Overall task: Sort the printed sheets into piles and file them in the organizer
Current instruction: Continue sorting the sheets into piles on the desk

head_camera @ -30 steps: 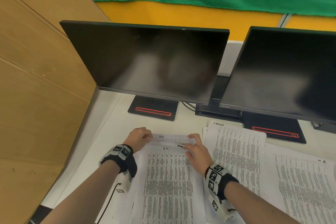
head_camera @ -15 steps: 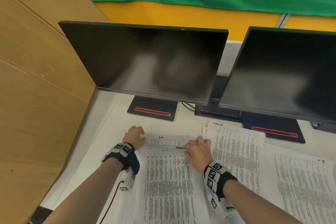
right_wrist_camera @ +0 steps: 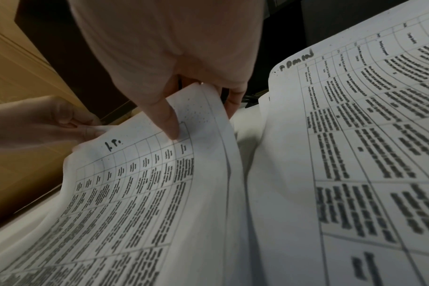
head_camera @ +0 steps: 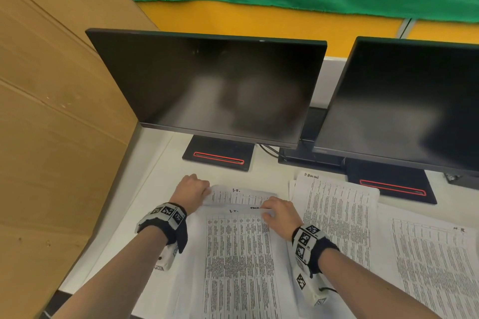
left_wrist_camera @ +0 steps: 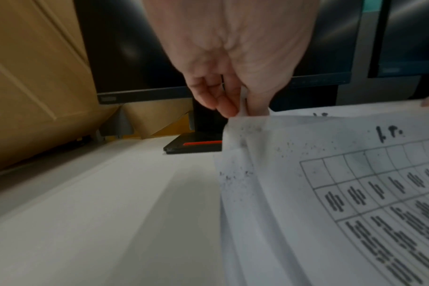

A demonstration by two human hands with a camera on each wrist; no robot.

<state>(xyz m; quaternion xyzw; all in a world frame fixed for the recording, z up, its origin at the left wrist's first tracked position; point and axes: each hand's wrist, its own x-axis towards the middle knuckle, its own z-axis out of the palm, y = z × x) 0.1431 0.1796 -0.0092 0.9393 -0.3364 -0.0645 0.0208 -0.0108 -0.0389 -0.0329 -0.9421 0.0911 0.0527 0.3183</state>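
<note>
Three piles of printed table sheets lie on the white desk: a left pile (head_camera: 238,261), a middle pile (head_camera: 337,215) and a right pile (head_camera: 435,267). My left hand (head_camera: 193,190) pinches the far left corner of a sheet (left_wrist_camera: 331,174) on the left pile, marked by hand at its top. My right hand (head_camera: 278,211) pinches the far right corner of that sheet (right_wrist_camera: 147,183), thumb (right_wrist_camera: 169,123) on top and fingers under the edge. The sheet's far end is raised and bowed. In the right wrist view the middle pile (right_wrist_camera: 355,135) lies beside it. No organizer is in view.
Two dark monitors (head_camera: 220,85) (head_camera: 404,101) stand at the back on black bases with red stripes (head_camera: 219,156), close to the sheets' far ends. A wooden partition (head_camera: 51,124) walls the left side. Bare desk (head_camera: 145,202) shows left of the left pile.
My left hand has slid slightly left to the sheet's corner. My right hand's fingers have curled in on the other corner. The piles have not moved.
</note>
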